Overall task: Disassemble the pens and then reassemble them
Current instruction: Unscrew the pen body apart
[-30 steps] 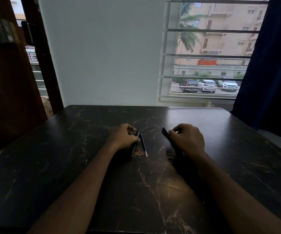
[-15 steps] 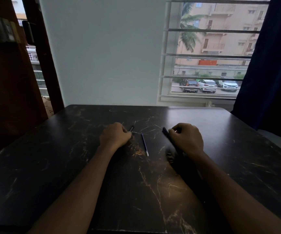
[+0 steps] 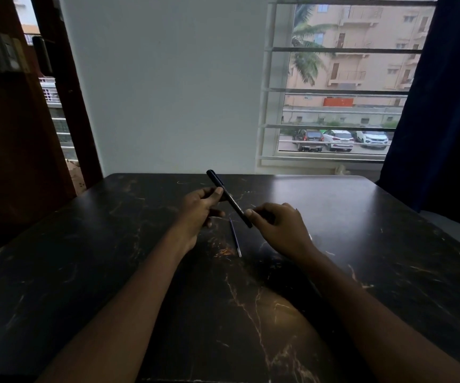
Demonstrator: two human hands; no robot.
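**Holding a black pen up between two hands**

Left of the arms, open dark marble table stretches to its left edge. The left hand pinches the pen's upper half, and the pen's far end rises past the table's far edge. Just below, a thin blue refill lies flat on the table between the hands. The right hand pinches the pen's lower end, with open tabletop running on to the right edge. Half a second ago both hands rested on the table, the pen low in the right hand alone. The refill has not moved.
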